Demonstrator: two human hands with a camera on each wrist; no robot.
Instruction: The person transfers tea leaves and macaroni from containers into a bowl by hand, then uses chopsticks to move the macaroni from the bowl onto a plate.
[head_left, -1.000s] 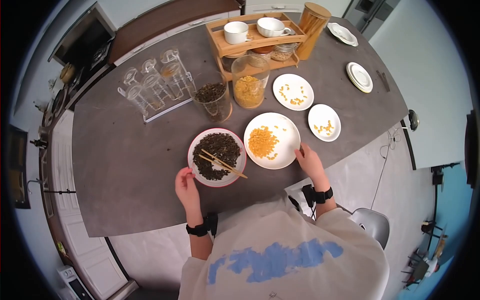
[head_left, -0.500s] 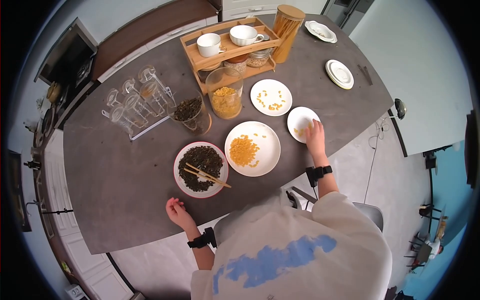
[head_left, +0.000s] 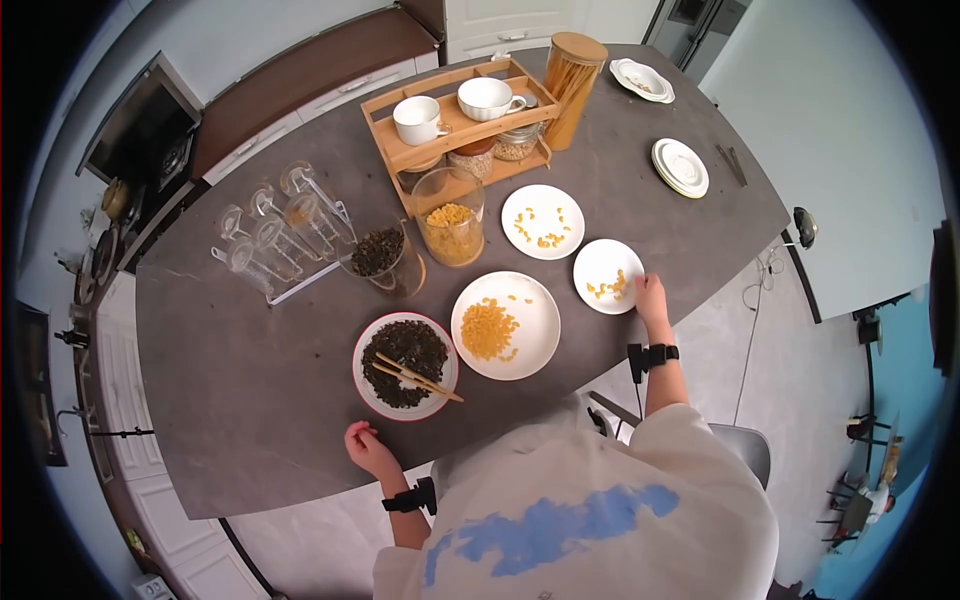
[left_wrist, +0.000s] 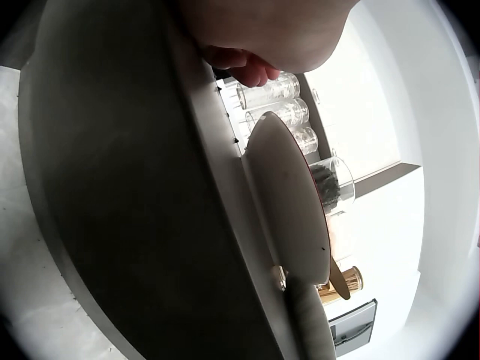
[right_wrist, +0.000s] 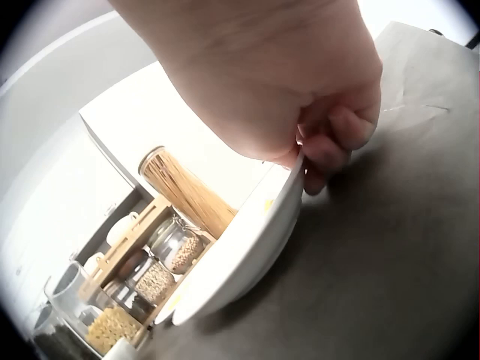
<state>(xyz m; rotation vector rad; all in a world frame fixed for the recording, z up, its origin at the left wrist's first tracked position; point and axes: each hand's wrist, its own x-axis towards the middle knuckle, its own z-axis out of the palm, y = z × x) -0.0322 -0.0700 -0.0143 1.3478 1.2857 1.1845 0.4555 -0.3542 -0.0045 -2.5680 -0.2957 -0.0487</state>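
Observation:
The right hand (head_left: 652,303) pinches the rim of a small white plate (head_left: 596,262) with a few yellow pieces on it. In the right wrist view, the thumb of the right hand (right_wrist: 322,127) is over the rim and its fingers are beneath the edge of the plate (right_wrist: 259,251). The left hand (head_left: 370,450) rests at the table's front edge, loosely curled and holding nothing, just below a red-rimmed bowl (head_left: 371,392) of dark dried leaves with wooden tongs across it. In the left wrist view, the left hand (left_wrist: 262,37) is apart from the bowl (left_wrist: 289,199).
A larger white plate (head_left: 535,345) with yellow pieces touches or nearly touches the bowl. Behind stand another small plate (head_left: 515,205), two glass jars, a wooden rack (head_left: 400,155) with cups, a tall pasta jar (head_left: 572,95) and glasses on a holder. Stacked plates (head_left: 680,168) lie at right.
The right hand has gone from the large plate to the small plate's right rim, which it now grips. The left hand has left the bowl's rim and moved to the table's front edge.

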